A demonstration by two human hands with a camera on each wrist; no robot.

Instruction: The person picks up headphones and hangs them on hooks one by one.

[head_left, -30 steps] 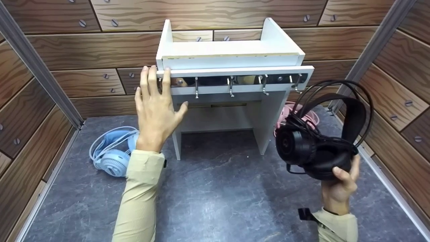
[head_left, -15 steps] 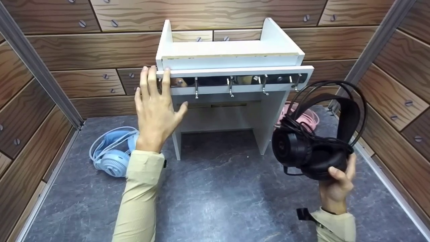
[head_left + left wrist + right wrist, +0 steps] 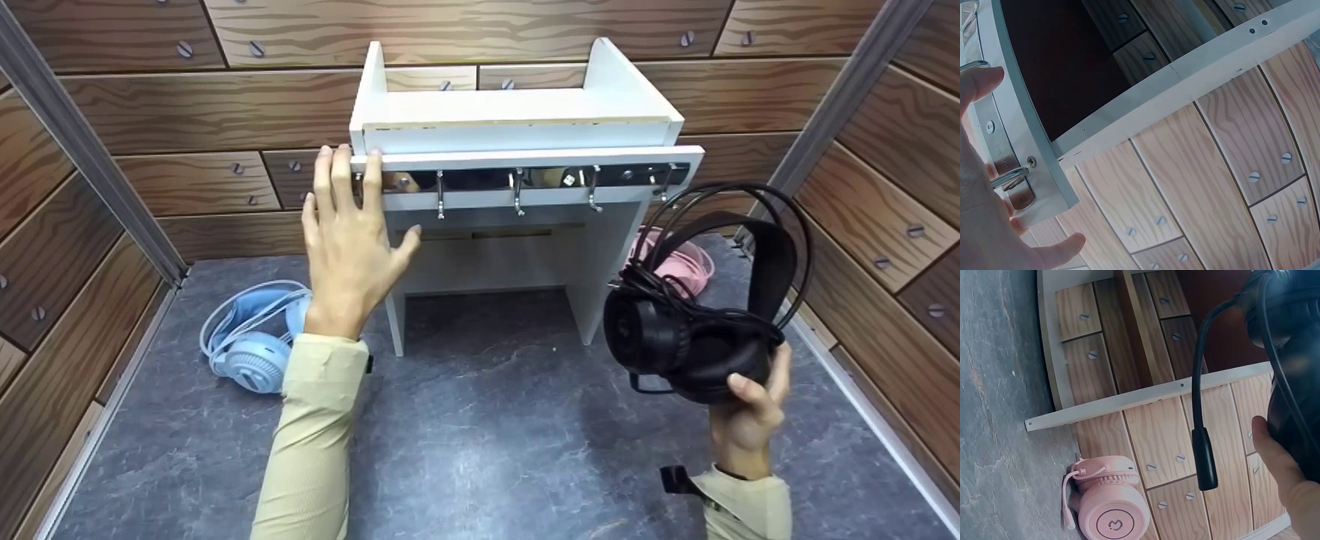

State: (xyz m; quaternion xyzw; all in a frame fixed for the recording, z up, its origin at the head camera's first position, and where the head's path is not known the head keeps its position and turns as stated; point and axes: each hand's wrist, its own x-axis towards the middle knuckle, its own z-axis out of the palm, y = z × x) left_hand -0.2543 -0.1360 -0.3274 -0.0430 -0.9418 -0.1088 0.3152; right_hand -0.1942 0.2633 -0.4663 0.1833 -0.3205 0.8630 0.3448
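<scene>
My right hand (image 3: 750,412) grips a black headset (image 3: 705,330) by one ear cup, above the floor and right of a white rack. In the right wrist view its microphone boom (image 3: 1204,458) hangs down. My left hand (image 3: 349,255) rests with spread, straight fingers on the left end of the rack's white hook board (image 3: 480,201). Several metal hooks (image 3: 517,193) line that board. A light blue headset (image 3: 255,360) lies left of the rack. On the rack's right side lies a pink headset (image 3: 1114,512), partly hidden behind the black one in the head view.
The white rack (image 3: 604,300) stands near the back wall, with a raised shelf (image 3: 480,109) on top. Wood-patterned panels (image 3: 225,112) enclose the grey marbled surface (image 3: 465,450) at the back and both sides. Metal rails run along the corners.
My right hand has shifted slightly left with the black headset. My left hand stays on the hook board, and the other two headsets have not moved.
</scene>
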